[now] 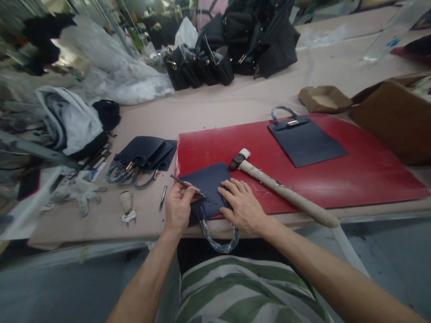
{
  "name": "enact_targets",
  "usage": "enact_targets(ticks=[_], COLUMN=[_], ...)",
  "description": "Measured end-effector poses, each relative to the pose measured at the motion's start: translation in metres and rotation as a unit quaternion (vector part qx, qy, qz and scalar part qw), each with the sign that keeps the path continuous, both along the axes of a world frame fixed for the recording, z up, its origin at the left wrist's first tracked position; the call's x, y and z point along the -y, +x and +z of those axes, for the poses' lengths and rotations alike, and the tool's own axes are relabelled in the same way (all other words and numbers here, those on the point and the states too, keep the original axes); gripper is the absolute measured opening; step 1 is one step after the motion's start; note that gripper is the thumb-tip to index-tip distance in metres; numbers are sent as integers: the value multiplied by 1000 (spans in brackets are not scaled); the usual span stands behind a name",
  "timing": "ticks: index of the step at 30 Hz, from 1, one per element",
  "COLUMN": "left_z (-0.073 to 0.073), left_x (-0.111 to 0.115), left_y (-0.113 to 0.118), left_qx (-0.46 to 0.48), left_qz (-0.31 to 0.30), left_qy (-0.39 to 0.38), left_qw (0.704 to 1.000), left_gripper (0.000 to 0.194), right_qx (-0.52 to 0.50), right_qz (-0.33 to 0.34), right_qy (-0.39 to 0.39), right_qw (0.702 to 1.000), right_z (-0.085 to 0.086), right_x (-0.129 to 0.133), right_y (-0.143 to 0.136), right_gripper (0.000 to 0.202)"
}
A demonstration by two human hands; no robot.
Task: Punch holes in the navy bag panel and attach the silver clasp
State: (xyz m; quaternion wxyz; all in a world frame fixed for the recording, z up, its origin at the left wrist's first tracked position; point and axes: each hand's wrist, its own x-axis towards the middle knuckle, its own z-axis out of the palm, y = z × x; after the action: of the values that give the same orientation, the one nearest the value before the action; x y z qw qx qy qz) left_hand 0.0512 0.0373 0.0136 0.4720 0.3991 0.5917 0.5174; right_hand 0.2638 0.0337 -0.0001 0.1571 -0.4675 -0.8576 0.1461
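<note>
A dark navy bag panel (212,179) lies over the near left corner of the red board, its plastic-wrapped handle (220,246) hanging past the table edge toward me. My left hand (180,204) is closed on a slim dark pen-like tool (180,180), whose tip points down at small marks on the panel. Spread flat, my right hand (240,202) presses on the panel's right side. Just beyond it rests a hammer (279,188) with a wrapped handle. A short metal rod (163,198) lies left of my left hand.
The red board (235,139) carries another navy panel (306,139) with a handle. More panels (144,152), a glove (82,190) and a small wrapped-handle tool (126,206) lie on the left. Black bags (215,58) stand at the back; cardboard boxes (325,98) sit to the right.
</note>
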Motion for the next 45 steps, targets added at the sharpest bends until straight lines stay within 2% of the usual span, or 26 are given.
enact_targets(ticks=[2, 4, 5, 6, 7, 8, 10, 11, 13, 15, 17, 20, 24, 27, 28, 29, 30, 32, 33, 34, 37, 39, 42, 45], left_z=[7, 13, 15, 16, 16, 16, 14, 13, 11, 10, 8, 4, -1, -1, 0, 3, 7, 19, 25, 31, 37, 29, 8, -6], left_x=[-5, -8, -9, -10, -11, -11, -11, -9, -6, -3, -3, -11, -28, -36, -36, -34, -31, -23, -18, -13, -2, 2, 3, 4], left_y=[-25, -56, -72, -87, -101, -112, -126, -128, -126, -119, -111, -107, -115, -126, -128, -129, -127, -115, -103, -89, -40, -13, 8, 10], left_qx=[-8, -97, -173, -270, -382, -482, -614, -646, -683, -709, -697, -641, -600, -575, -562, -536, -486, -316, -203, -107, 71, 127, 103, 50], left_qz=[32, 31, 25, 18, 7, -10, -45, -57, -58, -33, -25, -61, -95, -120, -113, -93, -64, 6, 29, 35, -3, -32, -53, -68], left_qy=[-11, -33, -50, -71, -100, -138, -215, -238, -227, -173, -147, -186, -250, -253, -241, -224, -202, -148, -120, -98, -93, -90, -48, -25], left_qw=[999, 994, 983, 960, 919, 865, 758, 723, 692, 683, 702, 742, 754, 768, 783, 809, 848, 937, 971, 989, 993, 987, 992, 996], left_gripper=[46, 43, 39, 35, 30, 28, 28, 30, 34, 35, 33, 30, 21, 18, 19, 20, 21, 26, 32, 41, 66, 76, 56, 34], right_qx=[-3, -5, -6, -6, -7, -8, -9, -9, -10, -10, -11, -7, -5, -3, -1, 0, 1, -1, -3, -4, -5, -3, -3, -5], right_qz=[-2, -3, -4, -5, -5, -4, -1, 1, 3, 4, 6, 7, 4, -3, -5, -6, -6, -5, -5, -6, -10, -10, -7, -8], right_qy=[-4, -7, -6, -5, -3, -1, 5, 10, 25, 41, 50, 48, 33, 14, 11, 9, 9, 10, 10, 9, 7, 6, 8, 10], right_qw=[1000, 1000, 1000, 1000, 1000, 1000, 1000, 1000, 1000, 999, 999, 999, 999, 1000, 1000, 1000, 1000, 1000, 1000, 1000, 1000, 1000, 1000, 1000], right_z=[1, 2, 3, 3, 3, 3, 2, 1, -2, -5, -8, -8, -4, -1, -1, -1, 0, 0, 0, 0, 1, 1, 2, 2], right_x=[-1, -2, -2, -1, -1, -1, -1, -1, -2, -3, -5, -6, -5, -4, -3, -3, -2, -2, -1, -1, 0, 0, 0, 0], right_y=[2, 3, 3, 3, 2, 2, 2, 2, 3, 4, 4, 3, 1, 1, 1, 1, 1, 1, 0, 0, -1, -2, -2, -2], right_gripper=[58, 58, 58, 57, 57, 57, 57, 56, 55, 53, 51, 51, 53, 55, 55, 56, 56, 57, 57, 56, 56, 56, 55, 56])
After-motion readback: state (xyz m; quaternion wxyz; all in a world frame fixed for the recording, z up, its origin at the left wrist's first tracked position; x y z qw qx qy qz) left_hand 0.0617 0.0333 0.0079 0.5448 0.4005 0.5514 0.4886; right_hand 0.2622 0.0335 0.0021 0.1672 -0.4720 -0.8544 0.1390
